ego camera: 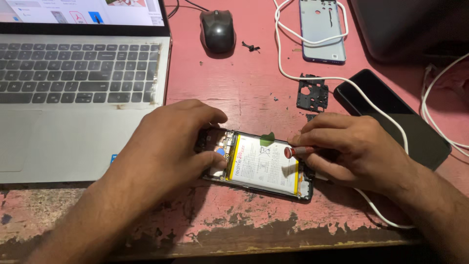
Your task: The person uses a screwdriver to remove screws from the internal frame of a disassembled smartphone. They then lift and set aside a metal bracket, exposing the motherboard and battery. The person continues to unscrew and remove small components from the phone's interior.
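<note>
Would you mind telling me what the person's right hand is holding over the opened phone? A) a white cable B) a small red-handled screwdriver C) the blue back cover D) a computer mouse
B: the right hand grips a small red-handled screwdriver at the lower end of the opened phone, while the mouse, white cable and blue back cover lie untouched on the table.

Both forearms enter from the bottom edge and angle inward toward each other. Left hand (163, 146) lies palm down, knuckles up, wrist low — fingers (207, 115) curled forward and spread, thumb tucked under on the near side, tip pressing down. Right hand (354, 146) lies palm down too, turned toward the left one — fingers folded in a pinch, thumb and forefinger closed together at the tips. Hands sit near each other, not touching.
</note>
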